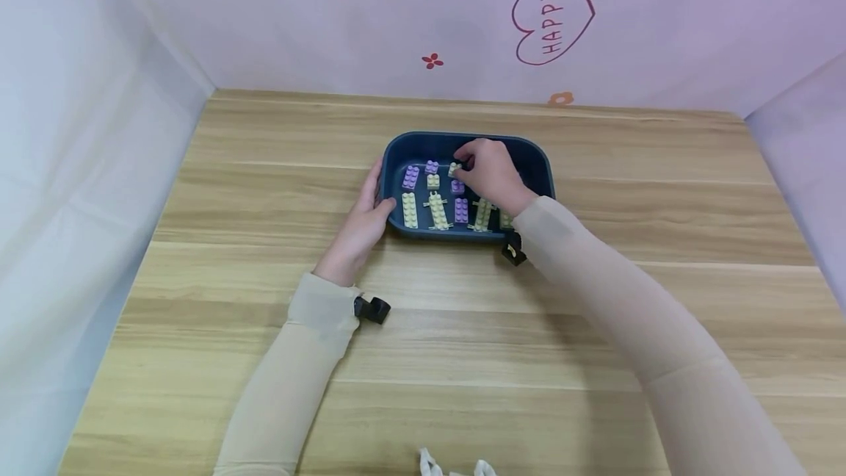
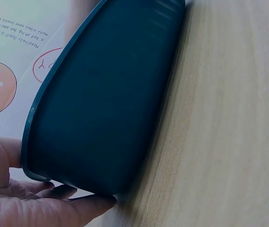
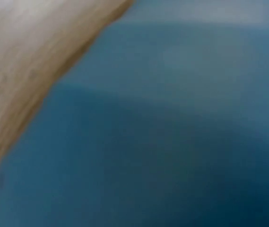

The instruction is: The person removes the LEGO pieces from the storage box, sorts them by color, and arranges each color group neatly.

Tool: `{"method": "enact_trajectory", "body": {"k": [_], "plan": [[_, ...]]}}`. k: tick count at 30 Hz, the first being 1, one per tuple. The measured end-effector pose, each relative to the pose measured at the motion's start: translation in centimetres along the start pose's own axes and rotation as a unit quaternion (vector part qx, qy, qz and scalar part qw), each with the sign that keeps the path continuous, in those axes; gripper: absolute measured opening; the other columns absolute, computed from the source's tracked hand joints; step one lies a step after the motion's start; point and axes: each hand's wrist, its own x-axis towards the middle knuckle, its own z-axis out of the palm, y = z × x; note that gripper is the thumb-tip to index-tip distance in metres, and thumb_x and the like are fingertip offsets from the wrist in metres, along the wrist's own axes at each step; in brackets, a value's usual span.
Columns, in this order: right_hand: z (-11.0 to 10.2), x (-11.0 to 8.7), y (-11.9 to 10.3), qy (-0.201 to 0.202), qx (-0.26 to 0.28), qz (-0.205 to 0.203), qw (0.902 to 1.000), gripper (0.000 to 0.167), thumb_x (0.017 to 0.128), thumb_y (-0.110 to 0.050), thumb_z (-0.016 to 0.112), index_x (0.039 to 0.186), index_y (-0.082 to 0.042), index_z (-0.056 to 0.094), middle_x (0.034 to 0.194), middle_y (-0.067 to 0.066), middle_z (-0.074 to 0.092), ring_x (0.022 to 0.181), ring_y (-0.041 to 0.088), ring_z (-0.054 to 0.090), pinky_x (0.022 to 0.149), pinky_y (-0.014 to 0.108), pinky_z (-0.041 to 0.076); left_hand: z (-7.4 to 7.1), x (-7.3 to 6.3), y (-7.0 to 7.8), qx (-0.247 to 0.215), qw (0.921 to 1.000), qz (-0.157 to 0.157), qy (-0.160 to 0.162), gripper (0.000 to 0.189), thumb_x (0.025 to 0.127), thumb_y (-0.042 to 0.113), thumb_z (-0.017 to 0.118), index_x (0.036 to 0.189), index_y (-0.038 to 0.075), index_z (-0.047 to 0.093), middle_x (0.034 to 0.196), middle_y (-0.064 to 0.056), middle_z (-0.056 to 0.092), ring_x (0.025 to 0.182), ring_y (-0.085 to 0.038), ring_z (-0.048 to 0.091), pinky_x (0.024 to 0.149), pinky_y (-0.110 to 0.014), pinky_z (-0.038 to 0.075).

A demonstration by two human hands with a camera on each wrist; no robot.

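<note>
A dark teal tray (image 1: 468, 136) holds purple and cream toy building bricks, laid out in rough rows. My left hand (image 1: 357, 230) grips its left end; in the left wrist view the thumb is at the rim and the fingers (image 2: 91, 208) touch the outer wall. Inside the tray, my right hand (image 1: 490, 173) pinches a small cream brick (image 1: 454, 168) between thumb and fingertips. Just below that lies a purple brick (image 1: 457, 187). A long cream brick with side clips (image 1: 438, 211) sits nearer the front. My right forearm hides the tray's right part. The right wrist view is blurred.
The tray stands on a wooden table (image 1: 436, 344) towards its back edge. A white printed cloth (image 1: 317, 28) hangs behind the table, with plain white cloth (image 1: 86, 131) along the left side. Something white (image 1: 456, 467) pokes in at the bottom edge.
</note>
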Motion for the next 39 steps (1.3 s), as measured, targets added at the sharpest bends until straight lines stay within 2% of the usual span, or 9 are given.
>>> {"method": "enact_trajectory", "body": {"k": [11,20,24,35,39], "plan": [[0.9,0.3,-0.4,0.009,0.009,0.020,0.9997,0.033,0.088,-0.011,0.070,0.118,0.001,0.067,0.116,0.017,0.067,0.103,0.027,0.057,0.092,0.041,0.050,-0.2,-0.2,0.0,-0.008,0.9999,-0.009,-0.002,0.068,0.102,0.004,0.036,0.156,0.031,0.007,0.164,0.009,0.006,0.149,-0.011,0.008,0.121,-0.030,0.013],[1.5,0.8,-0.6,0.017,0.003,0.007,0.9998,0.031,0.089,-0.009,0.069,0.118,0.002,0.067,0.114,0.017,0.068,0.099,0.026,0.059,0.092,0.041,0.051,-0.3,-2.0,2.5,-0.002,0.9998,-0.019,-0.003,0.068,0.101,0.001,0.035,0.157,0.023,0.005,0.164,0.003,0.004,0.150,-0.015,0.007,0.122,-0.031,0.013],[1.5,0.8,-0.8,0.016,0.005,0.009,0.9998,0.031,0.089,-0.009,0.068,0.118,0.001,0.067,0.114,0.015,0.068,0.098,0.024,0.059,0.091,0.040,0.051,-0.2,-2.2,2.9,-0.001,0.9998,-0.020,0.001,0.067,0.101,0.001,0.035,0.157,0.022,0.005,0.164,0.002,0.004,0.150,-0.015,0.008,0.121,-0.031,0.014],[1.3,0.7,-0.3,0.023,0.017,0.005,0.9996,0.025,0.090,-0.010,0.067,0.113,-0.001,0.070,0.112,0.014,0.068,0.095,0.025,0.057,0.089,0.040,0.051,0.0,-2.0,2.9,0.009,0.9997,-0.021,-0.006,0.067,0.101,0.001,0.036,0.157,0.022,0.006,0.164,0.002,0.006,0.150,-0.016,0.010,0.121,-0.031,0.015],[1.2,0.4,0.3,0.029,0.028,-0.005,0.9992,0.025,0.089,-0.010,0.067,0.113,-0.002,0.070,0.111,0.013,0.067,0.093,0.024,0.057,0.087,0.040,0.051,0.0,-0.9,1.3,0.006,0.9999,-0.011,-0.005,0.067,0.101,0.003,0.037,0.157,0.025,0.007,0.164,0.003,0.007,0.150,-0.015,0.011,0.121,-0.031,0.015]]}}
